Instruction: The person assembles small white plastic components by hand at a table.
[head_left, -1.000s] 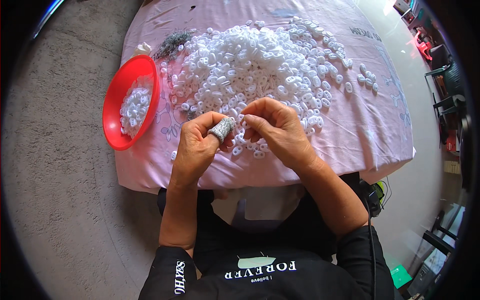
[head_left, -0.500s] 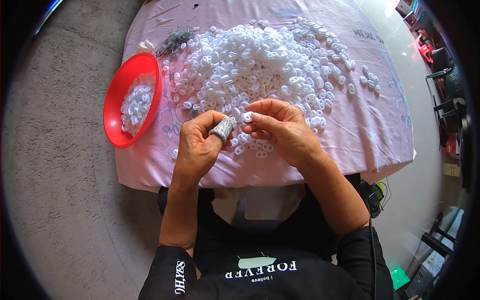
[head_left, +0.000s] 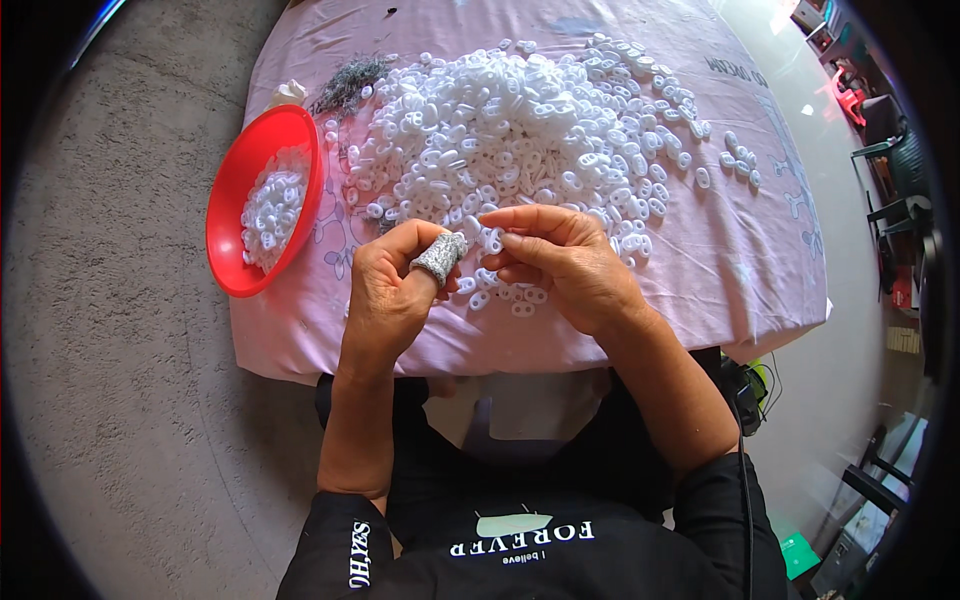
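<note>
My right hand (head_left: 575, 262) pinches a small white two-holed oval piece (head_left: 491, 240) between thumb and forefinger, its other fingers curled beneath. Close by on the left, my left hand (head_left: 395, 285) is closed, its thumb bound in a grey speckled wrap (head_left: 440, 257). The left thumb tip almost meets the white piece; whatever its fingers grip is hidden. Beyond both hands rises a big heap of similar white oval pieces (head_left: 500, 110), with several strays lying under my fingers.
A red bowl (head_left: 228, 215) partly filled with white pieces tilts at the table's left edge. Grey stringy scraps (head_left: 352, 85) lie behind it, beside a crumpled whitish thing (head_left: 288, 93). A pink patterned cloth (head_left: 690, 300) covers the table. Chairs (head_left: 900, 150) stand far right.
My left hand has shifted slightly left and down. The white piece in my right fingers has turned a little and sits slightly lower and further left.
</note>
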